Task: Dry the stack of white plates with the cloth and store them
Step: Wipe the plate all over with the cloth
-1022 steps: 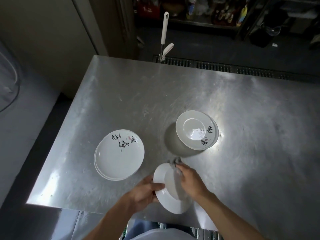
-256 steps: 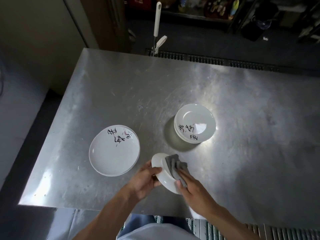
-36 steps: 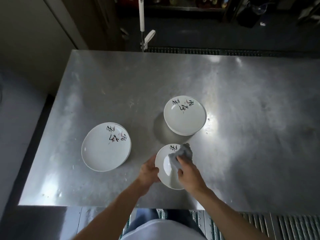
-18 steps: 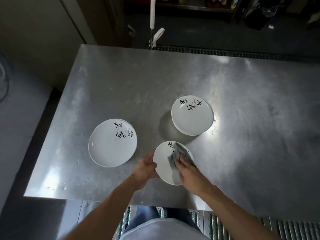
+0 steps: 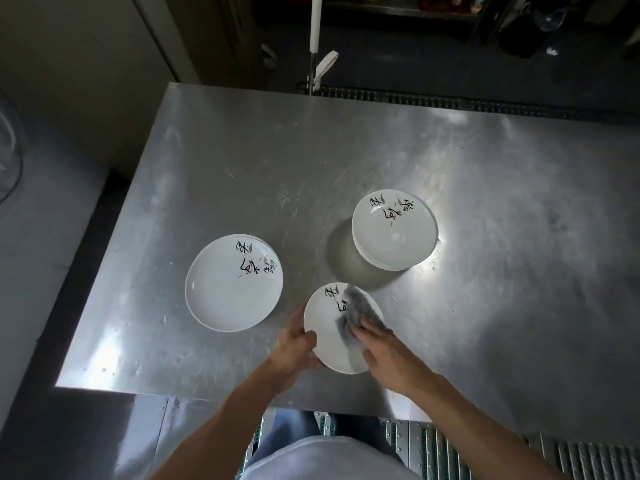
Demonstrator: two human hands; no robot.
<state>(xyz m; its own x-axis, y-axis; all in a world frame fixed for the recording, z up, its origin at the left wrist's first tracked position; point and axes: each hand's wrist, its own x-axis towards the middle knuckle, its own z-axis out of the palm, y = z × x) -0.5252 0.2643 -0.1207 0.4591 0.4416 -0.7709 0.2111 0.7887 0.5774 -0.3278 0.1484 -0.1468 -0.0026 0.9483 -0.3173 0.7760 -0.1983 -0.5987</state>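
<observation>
Head-camera view looking down on a steel worktop [image 5: 311, 161] in a dim room; the person's two bare forearms reach up from the bottom edge to a single white plate [image 5: 327, 330] held over the worktop's near edge, just right of centre; the plate is tilted, its face turned toward the camera, with black brush lettering near its far rim; the left hand [image 5: 294, 348] grips the plate's left rim, thumb on the face, the fingers hidden beneath; the right hand [image 5: 388, 351] lays its fingers fairly straight across a crumpled grey cloth [image 5: 360, 306] and presses it against the right half of the plate's face; cloth and fingers are motion-blurred; two stacks of matching white plates stand on the worktop; the left stack [image 5: 232, 289] sits left of the held plate, near but apart from it, its top plate wide and shallow with the same black lettering; the right stack [image 5: 394, 230] sits beyond the held plate and a little to the right, brightly lit, casting a round shadow to its left; how many plates each stack holds cannot be told; past the worktop's far edge a white pole [image 5: 316, 22] stands upright above a long drain grate [image 5: 450, 100] in the dark floor; below the near edge, metal floor grating [image 5: 450, 441] shows beside the person's white shirt [image 5: 329, 459].
</observation>
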